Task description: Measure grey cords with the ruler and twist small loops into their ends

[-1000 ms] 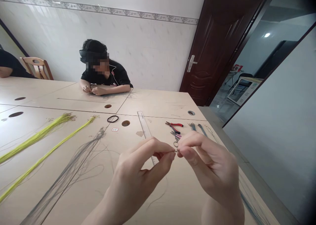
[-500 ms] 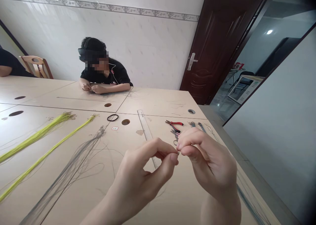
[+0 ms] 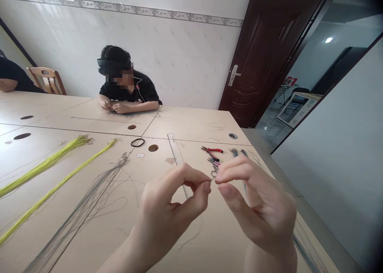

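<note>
My left hand (image 3: 176, 209) is raised over the table, its thumb and forefinger pinched on a thin dark thread (image 3: 212, 179) whose tip pokes out to the right. Close beside it, my right hand (image 3: 257, 201) has its thumb and forefinger apart, the forefinger near the thread's tip; nothing is visible between them. Beyond the fingers lie red-handled pliers (image 3: 214, 151) and small scissors (image 3: 214, 165). A clear ruler (image 3: 176, 153) runs partly behind my left hand.
Yellow-green cords (image 3: 48, 165) and a bundle of grey threads (image 3: 89, 197) stretch across the left of the table (image 3: 167, 245). A black band (image 3: 137, 142) and a tape roll (image 3: 232, 136) lie farther back. A person (image 3: 131, 91) sits opposite.
The thumb and forefinger of my right hand have parted, and that hand has shifted slightly right. My left hand has moved a little left and up, still pinched.
</note>
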Available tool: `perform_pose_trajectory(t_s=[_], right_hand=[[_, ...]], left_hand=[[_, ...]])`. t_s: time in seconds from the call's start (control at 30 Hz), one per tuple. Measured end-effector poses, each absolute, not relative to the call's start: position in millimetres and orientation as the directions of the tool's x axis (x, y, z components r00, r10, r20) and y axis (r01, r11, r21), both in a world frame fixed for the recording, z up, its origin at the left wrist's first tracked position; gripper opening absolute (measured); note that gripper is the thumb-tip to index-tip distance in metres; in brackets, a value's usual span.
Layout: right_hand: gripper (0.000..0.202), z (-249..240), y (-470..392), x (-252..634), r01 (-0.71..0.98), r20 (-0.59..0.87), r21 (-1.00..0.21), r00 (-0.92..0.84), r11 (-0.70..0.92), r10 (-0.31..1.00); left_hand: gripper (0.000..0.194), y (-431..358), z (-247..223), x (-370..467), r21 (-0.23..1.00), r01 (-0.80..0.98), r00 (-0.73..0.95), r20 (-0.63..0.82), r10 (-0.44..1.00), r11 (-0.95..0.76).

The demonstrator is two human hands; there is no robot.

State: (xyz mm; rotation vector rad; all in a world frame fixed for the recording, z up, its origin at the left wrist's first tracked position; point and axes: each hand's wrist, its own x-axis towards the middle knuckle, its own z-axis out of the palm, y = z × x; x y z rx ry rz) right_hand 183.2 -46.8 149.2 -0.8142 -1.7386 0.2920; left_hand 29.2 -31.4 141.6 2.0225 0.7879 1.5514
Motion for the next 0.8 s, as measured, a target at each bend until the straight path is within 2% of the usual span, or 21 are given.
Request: perform_pose_trajectory(t_s=[0.3,0.4,0.63,0.8], right_hand=[[0.009,149.1,-43.6,183.0,0.413,0.727,-0.579,-0.129,0.703,0.675],[0.009,148.6,-41.9,183.8,0.431,0.744,-0.541,-0.156,0.722,0.65],[0.006,144.0,-38.2,183.6,0.537,0.814,-0.345,-0.237,0.77,0.53],[0.005,142.6,-36.9,183.0,0.543,0.822,-0.303,-0.267,0.784,0.503]], left_hand=[[0.016,-31.0,137.9,29.3,0.56,0.296,0.207,0.753,0.624,-0.774],[0.015,-31.0,138.5,29.4,0.554,0.308,0.214,0.752,0.624,-0.773],[0.018,-31.8,142.2,29.4,0.652,0.26,0.23,0.674,0.702,-0.712],[0.017,-30.1,143.4,28.5,0.775,0.166,0.246,0.567,0.786,-0.61]])
